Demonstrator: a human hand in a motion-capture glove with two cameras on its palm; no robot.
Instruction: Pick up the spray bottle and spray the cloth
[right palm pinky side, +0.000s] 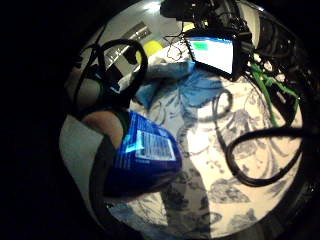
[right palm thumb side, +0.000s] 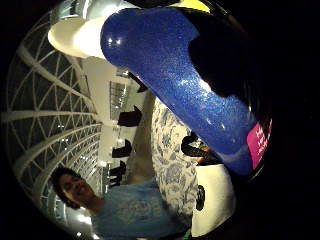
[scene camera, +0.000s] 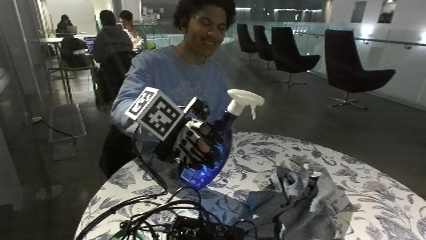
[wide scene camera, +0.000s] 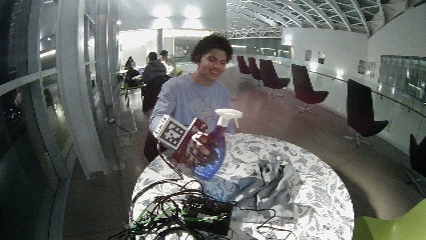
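In the outside view my gloved right hand grips a blue spray bottle with a white trigger head, held tilted above the table. Its nozzle points toward the grey-blue cloth, which lies crumpled on the round table to the bottle's side. The wide outside view shows the same: hand, bottle, cloth. The bottle's blue body fills the thumb side palm view. Its labelled base shows in the little finger side view, above the cloth.
A floral tablecloth covers the table. Black cables and a dark device lie at its near edge, with a lit screen beside the cloth. Dark chairs stand behind on the open floor.
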